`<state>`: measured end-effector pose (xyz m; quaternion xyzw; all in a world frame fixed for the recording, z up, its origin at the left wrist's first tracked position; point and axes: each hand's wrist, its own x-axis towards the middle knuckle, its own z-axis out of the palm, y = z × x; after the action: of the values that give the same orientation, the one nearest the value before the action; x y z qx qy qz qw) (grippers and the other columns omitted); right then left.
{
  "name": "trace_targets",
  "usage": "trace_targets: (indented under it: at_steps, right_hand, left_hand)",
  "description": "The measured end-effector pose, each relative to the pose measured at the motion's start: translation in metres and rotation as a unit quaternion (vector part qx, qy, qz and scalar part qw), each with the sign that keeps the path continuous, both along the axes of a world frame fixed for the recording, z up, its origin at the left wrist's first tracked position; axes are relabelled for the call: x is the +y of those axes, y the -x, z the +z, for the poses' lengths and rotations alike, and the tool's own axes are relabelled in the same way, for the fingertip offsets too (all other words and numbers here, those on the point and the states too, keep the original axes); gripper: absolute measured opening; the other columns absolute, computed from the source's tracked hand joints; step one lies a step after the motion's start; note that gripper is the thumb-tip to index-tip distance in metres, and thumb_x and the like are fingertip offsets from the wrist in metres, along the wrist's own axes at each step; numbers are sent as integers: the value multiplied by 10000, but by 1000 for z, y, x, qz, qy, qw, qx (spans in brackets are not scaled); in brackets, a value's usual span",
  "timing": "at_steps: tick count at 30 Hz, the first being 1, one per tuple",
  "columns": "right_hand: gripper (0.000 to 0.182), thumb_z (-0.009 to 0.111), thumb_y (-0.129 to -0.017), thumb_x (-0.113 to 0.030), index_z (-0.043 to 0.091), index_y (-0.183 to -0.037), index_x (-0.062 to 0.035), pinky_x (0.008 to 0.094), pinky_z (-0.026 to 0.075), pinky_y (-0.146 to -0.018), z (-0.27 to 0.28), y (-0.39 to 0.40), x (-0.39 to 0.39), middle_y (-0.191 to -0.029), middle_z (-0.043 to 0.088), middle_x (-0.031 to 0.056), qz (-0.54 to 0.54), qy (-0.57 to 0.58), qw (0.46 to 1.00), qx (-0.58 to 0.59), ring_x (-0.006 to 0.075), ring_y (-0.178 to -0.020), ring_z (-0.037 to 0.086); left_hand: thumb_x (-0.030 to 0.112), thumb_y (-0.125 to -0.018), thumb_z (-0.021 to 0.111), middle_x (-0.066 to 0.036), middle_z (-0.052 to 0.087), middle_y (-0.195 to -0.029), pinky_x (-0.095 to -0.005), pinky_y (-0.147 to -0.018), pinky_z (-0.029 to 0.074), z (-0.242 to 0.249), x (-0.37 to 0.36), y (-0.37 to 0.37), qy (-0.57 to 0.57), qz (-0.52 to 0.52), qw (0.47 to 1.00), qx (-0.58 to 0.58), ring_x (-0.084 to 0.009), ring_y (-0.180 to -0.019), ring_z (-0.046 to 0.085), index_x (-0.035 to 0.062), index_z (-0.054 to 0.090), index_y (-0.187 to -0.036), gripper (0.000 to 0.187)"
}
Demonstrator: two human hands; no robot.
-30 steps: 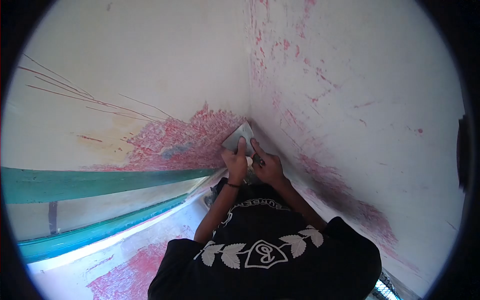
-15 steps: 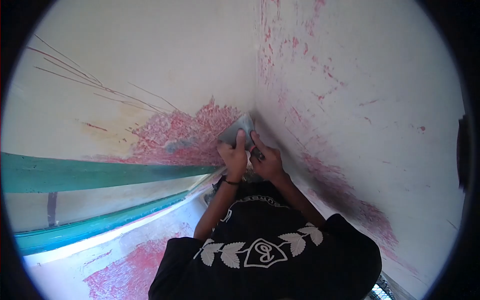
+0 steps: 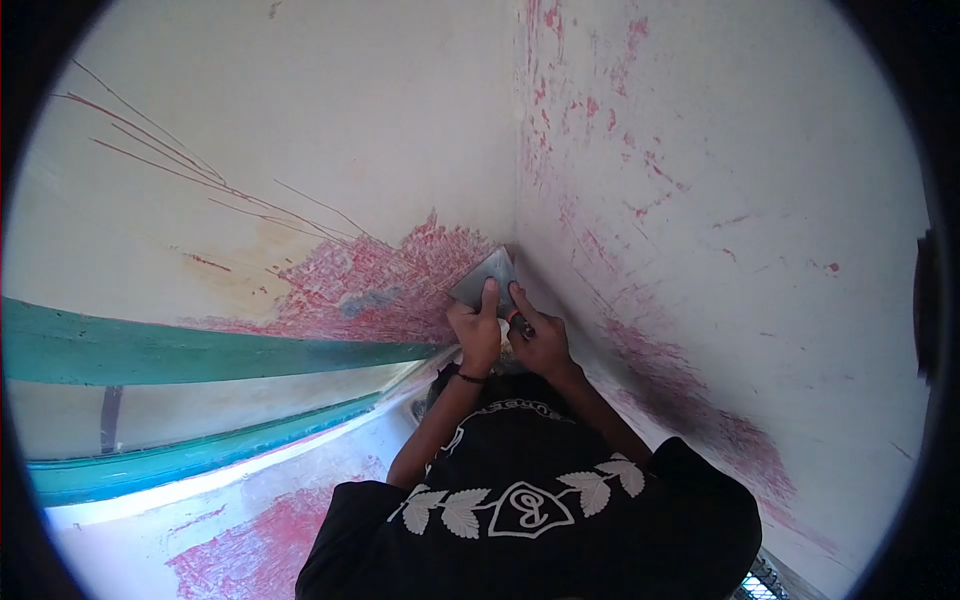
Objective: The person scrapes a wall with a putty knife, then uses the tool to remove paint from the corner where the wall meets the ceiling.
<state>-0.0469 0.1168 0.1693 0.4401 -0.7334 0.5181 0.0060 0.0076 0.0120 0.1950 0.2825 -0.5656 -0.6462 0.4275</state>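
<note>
Both of my hands are on a scraper (image 3: 490,273) with a wide grey metal blade, its edge at the wall corner. My right hand (image 3: 542,346) is closed around the dark handle, which has an orange-red band, with one finger stretched towards the blade. On the other side, my left hand (image 3: 478,336) grips the blade's lower part, one digit pressed flat on its face. Left of the blade, a rough red patch (image 3: 400,270) shows on the pale wall (image 3: 330,110), its surface scraped and uneven. The hands partly hide the handle and the lower blade.
A green ledge (image 3: 200,352) runs along the left wall below the red patch, with a teal strip (image 3: 200,450) under it. The right wall (image 3: 780,130) carries scattered red marks and scratches. A dark object (image 3: 928,305) stands at the far right edge.
The walls, scraper and both hands sit slightly lower in view, as the camera has tilted a little. Against the wall, the blade has barely moved, and both hands keep their grip.
</note>
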Motion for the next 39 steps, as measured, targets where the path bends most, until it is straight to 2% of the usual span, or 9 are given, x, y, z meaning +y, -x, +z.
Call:
trace_targets:
  at_steps: [4, 7, 10, 13, 19, 25, 27, 33, 39]
  right_hand:
    - [745, 653, -728, -14, 474, -1447, -89, 396, 552, -593, 29, -3, -8, -807, 703, 150, -12, 32, 999, 1, 300, -602, 666]
    - [764, 653, -723, -11, 458, -1458, -88, 396, 551, -591, -4, -4, -2, -854, 706, 160, -12, 5, 1000, 24, 303, -603, 664]
    - [709, 637, -750, 16, 463, -1436, -29, 381, 577, -677, 7, -7, 0, -1150, 644, 294, 14, -6, 1000, -18, 338, -743, 713]
    - [773, 634, -721, -6, 453, -1465, -110, 393, 552, -594, 21, -7, -4, -886, 709, 168, 5, 6, 1000, -14, 297, -615, 668]
    - [681, 623, -761, 17, 486, -1426, -30, 383, 522, -578, 31, -9, -3, -738, 656, 158, 21, 26, 999, -16, 303, -577, 648]
    - [774, 643, -720, -6, 449, -1464, -102, 399, 562, -646, 14, -9, 3, -874, 714, 137, 33, -30, 998, -32, 328, -696, 688]
    - [775, 647, -719, -3, 451, -1462, -101, 402, 563, -651, 31, -7, -3, -865, 712, 138, 41, -3, 998, -51, 333, -699, 688]
    - [762, 649, -724, -1, 465, -1456, -108, 396, 558, -650, 25, -11, 4, -848, 704, 149, 34, -2, 999, -40, 336, -695, 687]
    - [754, 636, -729, 10, 464, -1455, -97, 402, 551, -630, 23, -8, 2, -838, 697, 162, 34, 15, 999, -24, 346, -664, 673]
  left_hand:
    - [177, -953, 660, -41, 676, -880, -280, -691, 483, 30, -5, -11, 3, -33, 997, -67, -95, -787, 588, -61, 663, -897, 245]
    - [173, -952, 662, -24, 670, -826, -281, -650, 475, 13, -3, -6, 15, 4, 999, -50, -88, -740, 582, -53, 666, -860, 244]
    - [167, -945, 672, -13, 661, -802, -279, -632, 468, 15, -5, -7, 9, -9, 999, -46, -82, -721, 574, -47, 664, -840, 239]
    - [163, -937, 682, -4, 654, -793, -274, -616, 458, 14, -9, -15, -1, -28, 997, -71, -77, -711, 564, -42, 660, -827, 234]
    - [175, -945, 674, 13, 645, -765, -267, -578, 435, 29, -1, -10, 17, 14, 999, -29, -66, -680, 541, -35, 664, -816, 246]
    - [180, -953, 663, 21, 634, -722, -273, -572, 439, 29, 0, -10, 20, 17, 998, -58, -65, -655, 530, -39, 671, -797, 270]
    - [188, -951, 667, 24, 628, -709, -273, -570, 438, 39, -3, -17, 83, 29, 989, -115, -63, -650, 527, -42, 666, -779, 288]
    - [243, -948, 675, 11, 626, -769, -264, -575, 421, 22, 1, -16, 26, 21, 996, -85, -83, -663, 521, -29, 667, -834, 294]
    - [237, -948, 677, 45, 588, -665, -278, -500, 381, 34, -3, -15, 38, 14, 997, -69, -47, -597, 487, -35, 621, -705, 369]
